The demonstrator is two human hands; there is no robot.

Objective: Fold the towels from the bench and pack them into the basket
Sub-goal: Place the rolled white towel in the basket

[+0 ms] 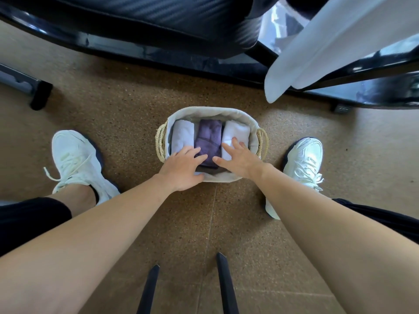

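Basket (210,112): on the floor (136,109) under both grips, long axis left to right.
Three folded towels inside, side by side, long axes pointing away from the person:
- left towel (182,134), white, under the left grip (183,168);
- purple towel (209,137), between the grips;
- right towel (235,132), white, under the right grip (240,158).

Left grip: released, fingers loosely bent, resting on the towels.
Right grip: released, fingers spread flat.
Hanging towel (328,46): white, unfolded, draped off the desk (136,23), well beyond the right grip.
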